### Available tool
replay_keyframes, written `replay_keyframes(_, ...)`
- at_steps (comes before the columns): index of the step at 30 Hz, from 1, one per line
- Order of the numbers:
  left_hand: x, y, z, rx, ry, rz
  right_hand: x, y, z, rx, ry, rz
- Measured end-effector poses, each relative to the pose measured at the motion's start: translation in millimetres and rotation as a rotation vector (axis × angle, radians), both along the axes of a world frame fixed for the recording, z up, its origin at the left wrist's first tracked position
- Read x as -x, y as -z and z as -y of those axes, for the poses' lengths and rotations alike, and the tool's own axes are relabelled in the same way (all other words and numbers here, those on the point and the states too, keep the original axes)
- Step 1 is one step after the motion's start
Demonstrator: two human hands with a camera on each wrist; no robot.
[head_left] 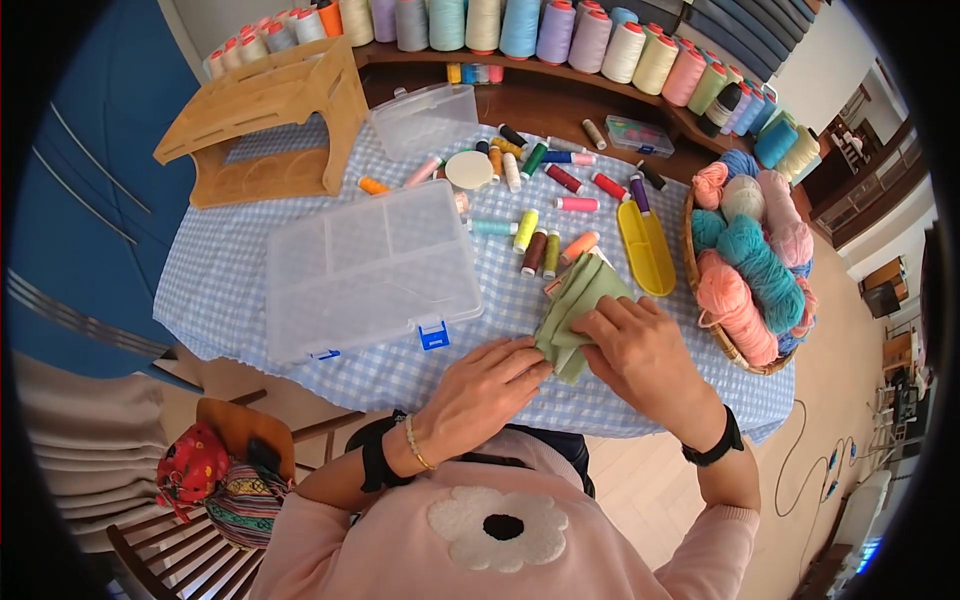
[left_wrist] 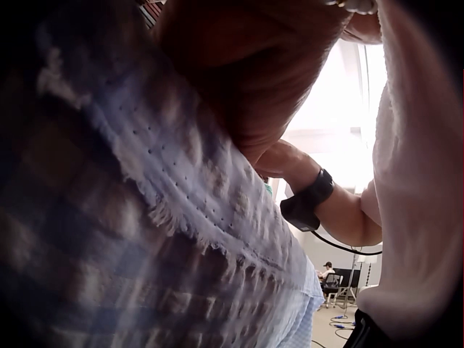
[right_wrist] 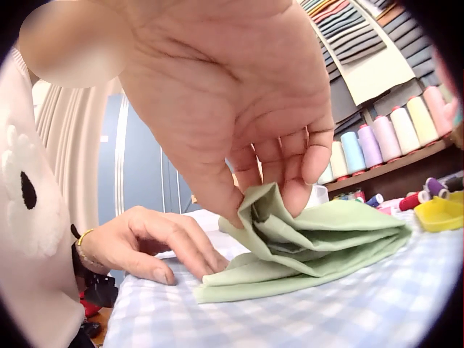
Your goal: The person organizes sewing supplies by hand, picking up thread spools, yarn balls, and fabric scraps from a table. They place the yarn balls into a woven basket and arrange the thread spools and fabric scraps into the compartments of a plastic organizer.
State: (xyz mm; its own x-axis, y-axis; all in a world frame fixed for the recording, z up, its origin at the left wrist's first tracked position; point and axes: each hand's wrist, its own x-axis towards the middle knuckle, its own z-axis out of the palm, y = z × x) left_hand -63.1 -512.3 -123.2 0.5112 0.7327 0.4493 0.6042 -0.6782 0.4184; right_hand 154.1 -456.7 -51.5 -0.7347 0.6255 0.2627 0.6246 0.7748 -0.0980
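Note:
A folded green cloth [head_left: 577, 310] lies near the table's front edge, in several layers. The right hand [head_left: 640, 355] pinches its upper layers between thumb and fingers; in the right wrist view this hand [right_wrist: 239, 101] lifts a fold of the cloth [right_wrist: 312, 239]. The left hand [head_left: 485, 385] lies flat at the cloth's left corner, its fingertips touching it; in the right wrist view the left hand [right_wrist: 156, 243] rests on the table with fingers straight. In the left wrist view the left hand [left_wrist: 254, 65] is dark and its fingers are hidden.
On the checked tablecloth [head_left: 220, 290] stand a clear divided box [head_left: 375, 270], a wooden rack [head_left: 265, 120], a yellow tray [head_left: 647, 250] and a basket of yarn [head_left: 750, 350]. Thread spools [head_left: 536, 253] lie scattered behind the cloth. Large thread cones [head_left: 520, 30] line the shelf.

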Motion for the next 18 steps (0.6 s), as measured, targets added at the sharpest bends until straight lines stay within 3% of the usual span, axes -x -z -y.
replay_keyframes(3, -0.2, 2.0, -0.2, -0.004, -0.003, 0.007, -0.3, 11.9, 7.7, 0.066, -0.04, 0.058)
replay_keyframes(5, 1.2, 2.5, -1.1, -0.002, 0.009, 0.02, -2.6, 17.2, 8.3, 0.19, -0.063, -0.035)
replay_keyframes(10, 5.6, -10.3, -1.2, 0.106, -0.013, 0.062, -9.6, -5.0, -7.2, 0.138, 0.02, -0.022)
replay_keyframes(13, 2.9, -21.4, -6.8, 0.1, -0.102, 0.083, -4.9, 14.4, -8.4, 0.186, -0.004, -0.039)
replay_keyframes(17, 2.8, -19.4, -13.5, 0.012, -0.038, -0.083, -11.7, 5.7, -22.3, 0.405, -0.073, -0.045)
replay_keyframes(18, 3.2, -18.1, -13.7, 0.039, -0.013, -0.167, -14.1, -0.7, -26.7, 0.421, 0.011, -0.082)
